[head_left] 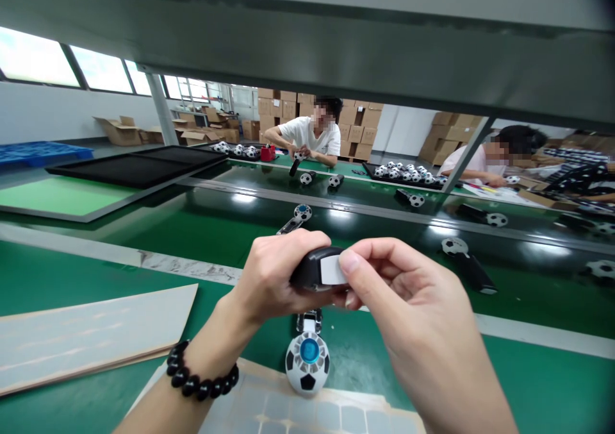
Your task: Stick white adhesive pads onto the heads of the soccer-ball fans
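While the left hand (pixel 273 275) wraps its fingers closely around a black plastic handle (pixel 317 268), the right hand (pixel 413 286) is in a narrow pinch, its thumb (pixel 349 262) pressing a white label (pixel 333 270) against the handle's side. The handle is held in the air between both hands, which hide part of it, above a green workbench (pixel 365 357). A black bead bracelet (pixel 196 373) circles the left wrist. Just below the hands, a soccer-ball toy (pixel 307 362) with a blue centre stands on the bench, touching the edge of a sheet of pale labels (pixel 288 408), while a flat beige board (pixel 81 338) lies well to the left. Farther out, more ball-and-handle toys (pixel 468 261) lie along a glossy green conveyor belt (pixel 269 229). A grey overhead beam (pixel 307 43) cuts across the top of the view, partly blocking what lies beyond. Past it, a co-worker in a white T-shirt (pixel 307 136) holds a toy near a red container (pixel 268 152), and a second co-worker (pixel 468 168) sits at the right, beyond a black tray of small balls (pixel 403 172). Stacked cardboard cartons (pixel 358 120) rise behind them, with black trays (pixel 134 168) and a blue pallet (pixel 43 153) to the left.
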Demonstrator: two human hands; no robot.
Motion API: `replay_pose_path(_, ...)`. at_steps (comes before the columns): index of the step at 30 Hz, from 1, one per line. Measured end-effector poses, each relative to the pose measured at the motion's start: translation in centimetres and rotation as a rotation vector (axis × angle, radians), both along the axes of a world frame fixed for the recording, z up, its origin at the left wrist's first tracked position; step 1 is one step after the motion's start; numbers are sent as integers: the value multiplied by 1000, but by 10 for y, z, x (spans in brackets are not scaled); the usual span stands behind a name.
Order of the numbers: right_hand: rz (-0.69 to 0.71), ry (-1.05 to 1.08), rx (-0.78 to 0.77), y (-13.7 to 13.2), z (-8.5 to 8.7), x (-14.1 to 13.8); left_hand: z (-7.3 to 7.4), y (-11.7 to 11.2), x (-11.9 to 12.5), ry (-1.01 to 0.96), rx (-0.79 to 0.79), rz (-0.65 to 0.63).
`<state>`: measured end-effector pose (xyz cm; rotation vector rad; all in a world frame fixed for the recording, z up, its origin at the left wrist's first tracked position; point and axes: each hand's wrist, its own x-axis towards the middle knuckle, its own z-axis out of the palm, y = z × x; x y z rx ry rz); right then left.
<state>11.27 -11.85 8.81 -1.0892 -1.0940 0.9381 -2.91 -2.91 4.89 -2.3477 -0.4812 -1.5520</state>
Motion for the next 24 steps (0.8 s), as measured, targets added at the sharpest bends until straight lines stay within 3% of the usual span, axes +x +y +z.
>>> replay_pose_path(15, -9, -45, -8, -1, 0, -1, 2, -1, 0, 17, 32, 9)
replay_pose_path(17, -33, -178, 25, -2, 0, 3, 1, 1, -1, 26, 35, 10)
replay_pose_path(20, -107, -573, 135, -4, -2, 19, -3, 5, -1, 78, 69, -9)
replay_pose_path(22, -273, -808, 184, -5, -3, 31, -6, 8, -1, 51, 55, -88)
replay_pose_path(24, -461, -873, 154, -5, -3, 37, -10, 9, -1, -21, -3, -226)
